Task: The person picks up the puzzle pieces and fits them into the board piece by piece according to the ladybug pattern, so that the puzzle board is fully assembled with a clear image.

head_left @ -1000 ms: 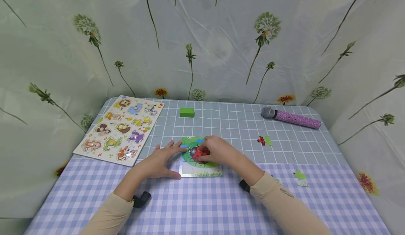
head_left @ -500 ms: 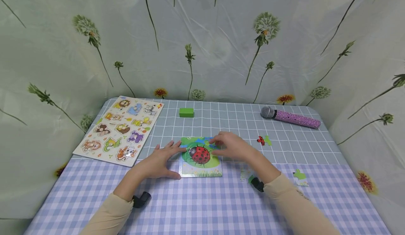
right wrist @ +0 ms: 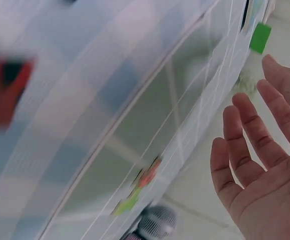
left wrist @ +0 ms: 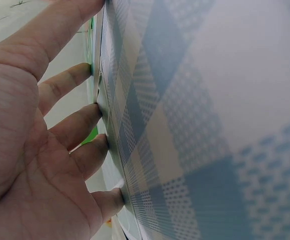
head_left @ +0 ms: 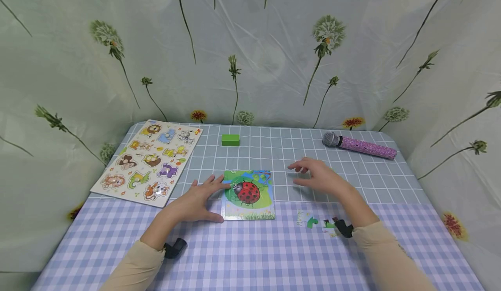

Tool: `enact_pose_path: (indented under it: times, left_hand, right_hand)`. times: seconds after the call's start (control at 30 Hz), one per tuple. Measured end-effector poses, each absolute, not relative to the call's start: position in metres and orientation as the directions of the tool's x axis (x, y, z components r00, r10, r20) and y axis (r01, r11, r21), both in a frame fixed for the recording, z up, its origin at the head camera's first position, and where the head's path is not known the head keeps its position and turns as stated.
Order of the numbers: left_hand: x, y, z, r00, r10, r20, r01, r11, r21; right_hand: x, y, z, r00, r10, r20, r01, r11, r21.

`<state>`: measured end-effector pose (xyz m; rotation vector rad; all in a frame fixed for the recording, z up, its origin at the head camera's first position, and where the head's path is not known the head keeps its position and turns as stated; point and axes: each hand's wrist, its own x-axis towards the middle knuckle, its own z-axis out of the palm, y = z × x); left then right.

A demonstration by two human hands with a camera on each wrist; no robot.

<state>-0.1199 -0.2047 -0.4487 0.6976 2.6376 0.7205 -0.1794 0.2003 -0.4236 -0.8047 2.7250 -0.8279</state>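
Note:
A square ladybug puzzle [head_left: 248, 193] lies flat at the middle of the table. My left hand [head_left: 197, 200] steadies its left side with spread fingers, index fingertip over the board's edge and thumb at the near left corner. To the right of the puzzle, my right hand [head_left: 318, 178] is over the table, fingers loosely bent and holding nothing. Several loose puzzle pieces lie near the right wrist, among them a pale one [head_left: 303, 218] and a green one [head_left: 312, 222]. The right wrist view shows a red-and-green piece [right wrist: 128, 202], hidden behind the hand in the head view.
An animal peg puzzle board [head_left: 135, 184] lies at the left. Farther back are a green block [head_left: 230, 140] and a glittery purple microphone [head_left: 365, 147]. A checked cloth [head_left: 235, 256] covers the near part of the table, and a flowered curtain [head_left: 266, 65] stands behind.
The right hand has let go of the ladybug puzzle's surface and moved right, uncovering the whole picture and some loose pieces. The left hand has stayed in place.

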Motion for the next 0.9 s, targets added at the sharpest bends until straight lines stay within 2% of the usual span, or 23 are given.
enact_pose_path:
  times: [0.4, 0.57, 0.9]
  left_hand:
    - [-0.121, -0.205, -0.451, -0.829, 0.533, -0.17, 0.373, 0.753, 0.542]
    - [-0.12, -0.205, -0.451, -0.83, 0.529, -0.177, 0.366, 0.756, 0.543]
    - [-0.12, -0.205, -0.452, -0.831, 0.528, -0.174, 0.365, 0.755, 0.545]
  right_hand:
    - [-0.179, 0.255, -0.423, -0.922, -0.379, -0.074, -0.287, 0.801, -0.525]
    - [-0.18, 0.269, -0.425, -0.932, -0.339, -0.124, -0.224, 0.813, -0.538]
    - [-0.188, 0.282, -0.432, -0.932, -0.325, -0.158, -0.194, 0.819, -0.54]
